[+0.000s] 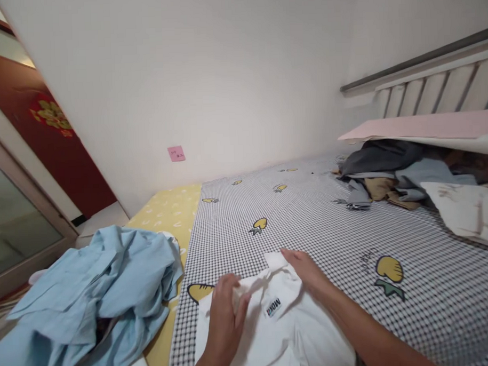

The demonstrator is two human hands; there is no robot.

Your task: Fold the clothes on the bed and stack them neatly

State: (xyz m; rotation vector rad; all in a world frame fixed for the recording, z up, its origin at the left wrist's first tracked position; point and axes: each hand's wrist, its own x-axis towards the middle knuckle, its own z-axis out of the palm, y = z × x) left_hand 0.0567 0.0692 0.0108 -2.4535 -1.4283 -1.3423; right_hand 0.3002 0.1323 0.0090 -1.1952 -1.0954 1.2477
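The left hand (225,325) grips a fold of the white shirt (281,336). The open right hand (307,271) rests flat on it.

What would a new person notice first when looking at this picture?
A white shirt lies bottom centre on a checked sheet, the left hand gripping its fabric, the right hand resting on it. A crumpled blue garment sits lower left, and a clothes heap lies upper right.
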